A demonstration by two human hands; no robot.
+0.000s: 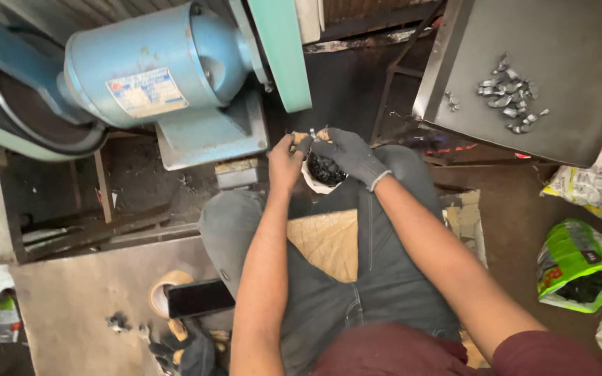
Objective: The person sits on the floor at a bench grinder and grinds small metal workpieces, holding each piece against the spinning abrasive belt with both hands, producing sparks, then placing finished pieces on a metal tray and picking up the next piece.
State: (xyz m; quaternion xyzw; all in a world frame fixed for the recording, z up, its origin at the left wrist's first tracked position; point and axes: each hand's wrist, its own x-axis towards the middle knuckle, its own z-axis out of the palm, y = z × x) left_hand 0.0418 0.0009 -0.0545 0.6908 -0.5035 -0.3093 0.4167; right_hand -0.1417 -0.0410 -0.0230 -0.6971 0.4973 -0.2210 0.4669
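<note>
Seated person, seen from above. Left hand (285,161), bare, fingers pinched on a small metal piece (306,141) above the knees. Right hand (350,154), in a dark grey glove, closed around a white container of dark parts (322,172), just beside the left hand. Blue electric motor (149,66) ahead. Grey desk (580,132) at right, a heap of small silvery metal parts (510,90) near its far edge. Black phone (200,298) beside the left thigh.

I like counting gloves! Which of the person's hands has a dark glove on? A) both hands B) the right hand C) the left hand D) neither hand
B: the right hand wears a dark grey glove, while the left hand is bare; both are at the small white container of dark pieces.
</note>
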